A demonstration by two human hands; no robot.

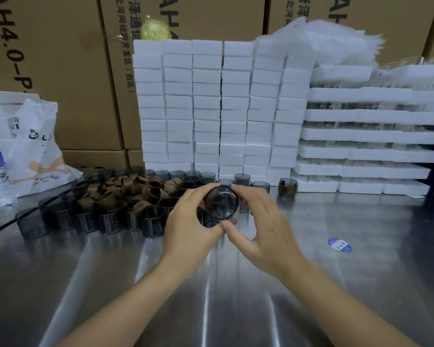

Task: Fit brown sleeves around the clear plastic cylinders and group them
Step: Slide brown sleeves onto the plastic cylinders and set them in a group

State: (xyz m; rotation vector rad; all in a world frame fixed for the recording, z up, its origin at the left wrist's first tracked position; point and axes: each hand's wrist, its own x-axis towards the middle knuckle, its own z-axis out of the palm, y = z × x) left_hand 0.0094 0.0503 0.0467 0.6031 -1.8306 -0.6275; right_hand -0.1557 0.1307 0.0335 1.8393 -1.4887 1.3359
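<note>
While a cylinder [221,202] is held above the worktop [236,296] at mid-frame, its open end is turned toward the camera. It is clasped from 9 o'clock by the left grip [188,229], with the fingers curled over its top and the thumb beneath. From 3 o'clock it is pinched by the right grip [261,221], with the forefinger on the upper rim and the thumb below. Whether a sleeve is on it cannot be told. Loose sleeves [135,191] are heaped at 10 o'clock, with bare cylinders [85,219] stood around them. One sleeved cylinder [288,187] is stood alone at 1 o'clock, near foam trays [361,136]. Foam blocks [211,108] are stacked at 12 o'clock. A blue sticker [339,245] is seen at 4 o'clock.
</note>
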